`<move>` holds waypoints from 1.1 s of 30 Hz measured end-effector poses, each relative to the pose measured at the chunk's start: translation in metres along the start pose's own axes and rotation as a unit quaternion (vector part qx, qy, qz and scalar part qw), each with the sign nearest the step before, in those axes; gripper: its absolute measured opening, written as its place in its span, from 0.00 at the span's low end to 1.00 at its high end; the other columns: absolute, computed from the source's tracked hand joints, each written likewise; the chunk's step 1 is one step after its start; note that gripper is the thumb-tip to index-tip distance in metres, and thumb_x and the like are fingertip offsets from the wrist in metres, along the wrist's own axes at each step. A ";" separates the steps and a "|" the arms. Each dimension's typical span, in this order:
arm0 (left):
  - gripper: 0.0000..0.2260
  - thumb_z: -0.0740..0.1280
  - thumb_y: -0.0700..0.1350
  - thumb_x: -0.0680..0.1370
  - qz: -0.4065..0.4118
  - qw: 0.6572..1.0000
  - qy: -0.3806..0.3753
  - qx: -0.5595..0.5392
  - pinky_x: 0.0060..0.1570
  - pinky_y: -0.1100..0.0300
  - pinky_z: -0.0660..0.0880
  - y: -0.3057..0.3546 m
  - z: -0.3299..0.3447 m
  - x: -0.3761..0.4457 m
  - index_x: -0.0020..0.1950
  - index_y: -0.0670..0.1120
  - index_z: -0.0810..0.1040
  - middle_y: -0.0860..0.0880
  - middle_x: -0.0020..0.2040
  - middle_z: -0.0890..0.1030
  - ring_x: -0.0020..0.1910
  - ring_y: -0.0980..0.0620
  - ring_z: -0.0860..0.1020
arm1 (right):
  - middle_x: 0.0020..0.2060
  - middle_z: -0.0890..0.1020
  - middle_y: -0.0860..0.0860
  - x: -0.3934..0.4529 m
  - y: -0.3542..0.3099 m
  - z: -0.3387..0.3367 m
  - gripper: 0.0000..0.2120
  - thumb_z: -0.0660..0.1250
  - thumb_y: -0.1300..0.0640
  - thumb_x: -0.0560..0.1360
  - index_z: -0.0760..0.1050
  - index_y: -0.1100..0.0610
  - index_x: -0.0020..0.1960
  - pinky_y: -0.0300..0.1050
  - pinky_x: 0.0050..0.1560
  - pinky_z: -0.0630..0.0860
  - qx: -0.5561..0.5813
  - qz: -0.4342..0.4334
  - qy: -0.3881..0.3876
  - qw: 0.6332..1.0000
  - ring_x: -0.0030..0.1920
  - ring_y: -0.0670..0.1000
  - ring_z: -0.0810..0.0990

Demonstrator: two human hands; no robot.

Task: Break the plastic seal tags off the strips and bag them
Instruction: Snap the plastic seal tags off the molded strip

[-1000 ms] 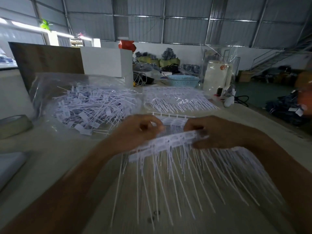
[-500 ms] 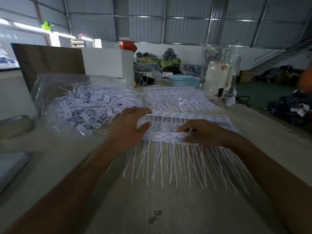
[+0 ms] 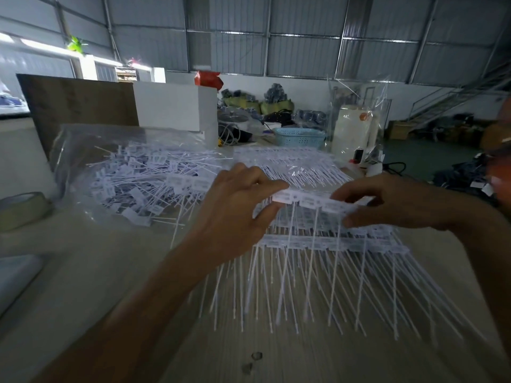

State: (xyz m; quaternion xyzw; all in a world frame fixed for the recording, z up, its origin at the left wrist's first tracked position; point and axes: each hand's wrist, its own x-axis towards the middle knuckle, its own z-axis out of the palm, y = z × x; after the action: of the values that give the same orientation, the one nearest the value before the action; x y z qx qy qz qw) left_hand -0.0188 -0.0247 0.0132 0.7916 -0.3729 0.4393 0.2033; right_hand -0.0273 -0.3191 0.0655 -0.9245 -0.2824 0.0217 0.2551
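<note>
A white strip of joined seal tags [image 3: 315, 201] is lifted just above the table, its thin tails hanging toward me. My left hand [image 3: 235, 211] pinches its left end between thumb and fingers. My right hand [image 3: 387, 203] pinches its right end. Under it lies a stack of more tag strips [image 3: 345, 244] with long tails fanned out on the wooden table [image 3: 304, 349]. To the left, a clear plastic bag [image 3: 83, 150] holds a heap of loose white tags [image 3: 138, 183].
More bundled strips in clear wrap [image 3: 293, 164] lie behind the hands. A tape roll [image 3: 22, 208] sits at the left edge. A white box [image 3: 171, 109], brown board [image 3: 80, 103], blue basket [image 3: 300, 137] and wrapped white roll [image 3: 352, 128] stand at the back.
Both hands put the earlier strip down on the stack, then moved farther back and lifted another strip by its two ends.
</note>
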 end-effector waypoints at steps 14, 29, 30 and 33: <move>0.08 0.72 0.47 0.76 -0.130 0.967 -0.216 -0.046 0.43 0.51 0.78 -0.032 -0.022 -0.007 0.53 0.56 0.82 0.58 0.43 0.80 0.40 0.56 0.78 | 0.55 0.84 0.46 -0.016 0.036 0.006 0.12 0.69 0.51 0.78 0.81 0.42 0.60 0.50 0.55 0.79 0.065 0.052 -0.104 0.991 0.52 0.50 0.84; 0.15 0.70 0.52 0.77 -0.114 0.962 -0.214 -0.128 0.48 0.51 0.77 0.021 0.034 -0.015 0.63 0.55 0.76 0.55 0.48 0.79 0.47 0.56 0.76 | 0.43 0.83 0.59 0.009 -0.003 0.066 0.11 0.69 0.60 0.77 0.80 0.60 0.58 0.46 0.39 0.80 0.241 -0.025 0.014 0.970 0.39 0.56 0.82; 0.13 0.70 0.50 0.77 -0.118 0.966 -0.196 -0.119 0.50 0.51 0.76 0.020 0.035 -0.015 0.62 0.53 0.77 0.55 0.49 0.78 0.49 0.56 0.74 | 0.43 0.83 0.61 0.008 -0.002 0.066 0.11 0.70 0.60 0.76 0.81 0.61 0.57 0.45 0.39 0.79 0.282 0.000 0.022 0.959 0.39 0.55 0.82; 0.12 0.69 0.50 0.78 -0.104 0.975 -0.173 -0.092 0.55 0.53 0.73 0.021 0.035 -0.016 0.60 0.51 0.78 0.55 0.54 0.76 0.56 0.55 0.71 | 0.42 0.84 0.59 0.009 0.000 0.066 0.11 0.73 0.56 0.72 0.83 0.61 0.51 0.40 0.36 0.77 0.358 0.091 0.065 0.927 0.35 0.49 0.80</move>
State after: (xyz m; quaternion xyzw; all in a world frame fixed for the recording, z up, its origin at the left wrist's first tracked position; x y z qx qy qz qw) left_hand -0.0212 -0.0541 -0.0195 0.8681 -0.3566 0.2359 0.2522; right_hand -0.0321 -0.2838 0.0090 -0.7928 -0.1535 0.0843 0.5838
